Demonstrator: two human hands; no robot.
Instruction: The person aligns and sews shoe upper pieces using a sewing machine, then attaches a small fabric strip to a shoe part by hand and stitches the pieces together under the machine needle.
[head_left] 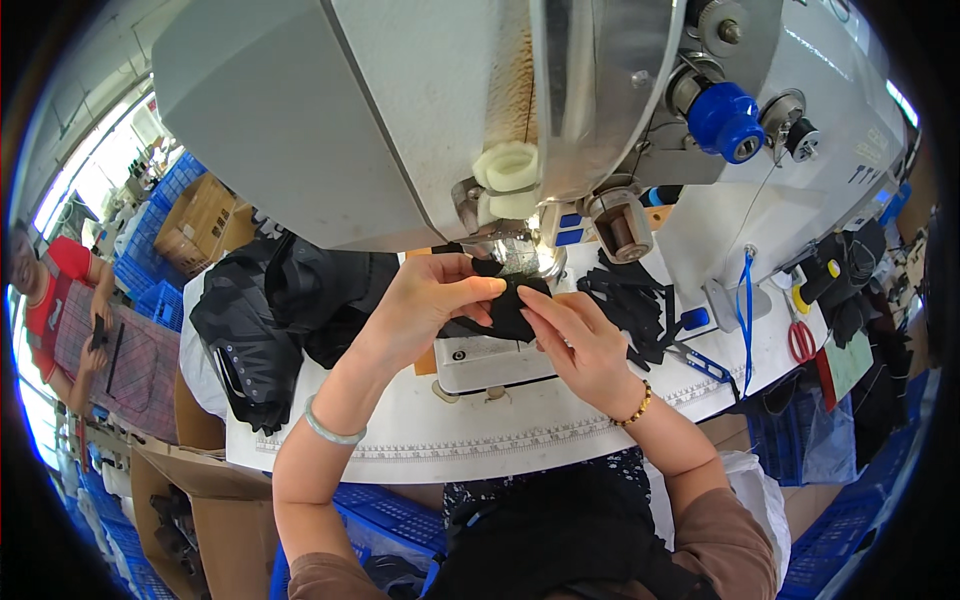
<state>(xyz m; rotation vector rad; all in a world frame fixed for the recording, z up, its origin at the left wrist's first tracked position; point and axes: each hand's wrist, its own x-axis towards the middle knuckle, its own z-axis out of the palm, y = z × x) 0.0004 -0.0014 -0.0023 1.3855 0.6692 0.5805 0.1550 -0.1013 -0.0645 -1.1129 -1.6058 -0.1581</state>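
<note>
Under the head of a white sewing machine (300, 120), both hands pinch a small black fabric piece (505, 318). My left hand (425, 305) grips its left side between thumb and fingers. From the right, my right hand (580, 350) closes thumb and fingertips on its edge. The fabric is just in front of the lit needle area, above the machine's pale bed (490, 368). Fingers and cloth partly hide the needle and presser foot. Near the left hand lies a heap of black fabric pieces (260, 320); narrow black strips (635, 305) lie to the right.
A measuring tape (480, 442) runs along the front of the white table (400, 410). On the right are red-handled scissors (801, 342), a blue cord (747, 320) and a blue flat tool (702, 363). Cardboard boxes (230, 520) stand at left, where another person (75, 320) sits.
</note>
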